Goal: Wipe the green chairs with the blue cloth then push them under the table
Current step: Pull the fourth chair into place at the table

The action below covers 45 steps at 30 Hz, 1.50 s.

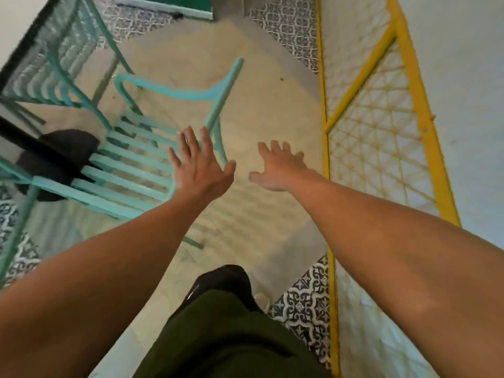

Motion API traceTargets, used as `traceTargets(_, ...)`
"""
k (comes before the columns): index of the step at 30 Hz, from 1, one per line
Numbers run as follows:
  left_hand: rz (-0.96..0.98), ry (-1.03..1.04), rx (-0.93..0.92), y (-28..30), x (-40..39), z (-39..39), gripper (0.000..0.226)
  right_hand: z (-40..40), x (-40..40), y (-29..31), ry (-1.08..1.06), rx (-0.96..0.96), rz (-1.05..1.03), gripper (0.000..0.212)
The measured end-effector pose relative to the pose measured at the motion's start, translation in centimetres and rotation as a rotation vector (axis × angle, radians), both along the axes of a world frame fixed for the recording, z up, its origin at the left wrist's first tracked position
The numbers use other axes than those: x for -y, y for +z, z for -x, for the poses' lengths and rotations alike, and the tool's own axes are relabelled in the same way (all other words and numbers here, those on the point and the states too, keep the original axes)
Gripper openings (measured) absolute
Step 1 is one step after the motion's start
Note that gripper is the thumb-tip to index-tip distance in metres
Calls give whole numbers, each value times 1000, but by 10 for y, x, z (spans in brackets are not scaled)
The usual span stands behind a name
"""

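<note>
A green slatted chair (128, 162) stands at the left, seen from above, its curved backrest rail (191, 94) pointing toward the far floor. My left hand (199, 165) hovers open with spread fingers over the seat's right edge, by the back post. My right hand (281, 167) is also open, fingers apart, over the bare floor to the chair's right. A second green chair (60, 58) with a woven back stands at the upper left. No blue cloth is in view. A dark bundle (60, 159) lies on the near chair's seat at the left.
A yellow metal frame with yellow netting (379, 148) runs along the right. Patterned black-and-white tiles (302, 301) border the beige floor. A black bar (24, 137) crosses at the left edge. My leg in dark trousers (223, 331) is at the bottom centre.
</note>
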<state>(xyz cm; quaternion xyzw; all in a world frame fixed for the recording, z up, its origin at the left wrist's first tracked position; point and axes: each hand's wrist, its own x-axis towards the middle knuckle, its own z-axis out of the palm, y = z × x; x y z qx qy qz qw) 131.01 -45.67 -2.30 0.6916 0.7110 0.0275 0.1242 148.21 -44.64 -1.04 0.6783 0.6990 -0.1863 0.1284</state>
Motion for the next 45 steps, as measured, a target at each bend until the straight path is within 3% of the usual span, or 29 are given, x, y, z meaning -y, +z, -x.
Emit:
traceTargets(6,227,376,82,-29,-48,26,115,61,-128,22,362,-105,-179,95)
traceTargets(8,304,488,126,-47,-58,26,95,76,-157,13,442,-80,-173,98)
traceTargets(10,300,571,158,-51,-64,25,52,85,-179,-4,524,-2,-102,99)
traceTargets(13,282,595,125,-46,-63,20,31,92,-197,-29,771,200,-2,75)
traceTargets(16,309,596,98,-37,-64,18,35,91,-226,-31,990,219,45,44)
traceTargets(19,360,607,68,-30,-67,17,42,82,-263,-19,1068,225,167,45)
traceTargets(23,382,679,80,-29,-68,15,47,81,-292,-17,1117,319,162,51)
traceTargets(30,381,793,106,-34,-92,8,53,83,-332,-27,1300,241,180,68)
traceTargets(35,394,956,-15,-34,-130,5,42,93,-368,-27,1392,208,178,56)
traceTargets(38,400,1074,-75,-38,-153,-4,40,97,-384,-18,1410,166,182,37)
traceTargets(41,415,1121,-116,-37,-167,-9,48,98,-398,-15,1407,120,179,11)
traceTargets(45,419,1113,-138,-34,-177,-10,66,103,-413,-18,1458,94,170,12)
